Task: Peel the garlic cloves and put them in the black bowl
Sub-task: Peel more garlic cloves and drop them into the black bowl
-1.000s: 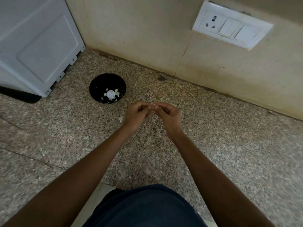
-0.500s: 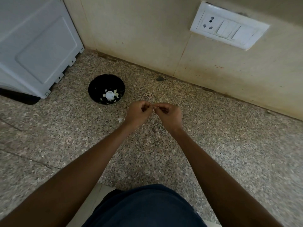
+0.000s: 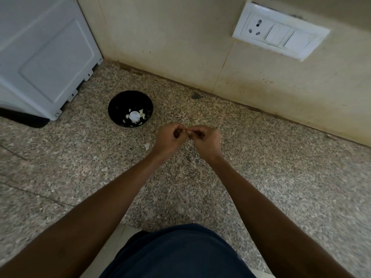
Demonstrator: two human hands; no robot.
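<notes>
A: Hands first. Where's the clove?

B: Left hand [image 3: 169, 138] and right hand [image 3: 206, 140] meet fingertip to fingertip above the speckled granite table [image 3: 261, 167], right of the round black bowl [image 3: 130, 109]. Between them sits a small pale garlic clove [image 3: 187, 133], mostly hidden.

A: Grip state?

B: Both hands' fingers are curled in, pinching that clove from either side. Tight pinch, nothing wide.

A: Long axis, pointing which way?

B: Cannot tell. Too little of it shows.

A: Bowl contents?

B: White peeled garlic pieces [image 3: 135, 116] lying at the bottom, with a few thin slivers around a rounder one. The bowl stands upright, near the white panelled appliance [image 3: 44, 57] at left, well apart from the hands.

A: Anything loose?

B: One scrap of white garlic skin [image 3: 147, 146] on the table just left of the left wrist.

A: Writing, brands?

B: None readable. White wall switch plate with a three-pin socket [image 3: 279, 31] on the beige tiled wall [image 3: 180, 37], no legible marks.

A: Versus a second ago?

B: Hands sit at the same spot, same pinch. The left fingers look curled a bit tighter. Bowl and skin scrap haven't shifted on the table.
</notes>
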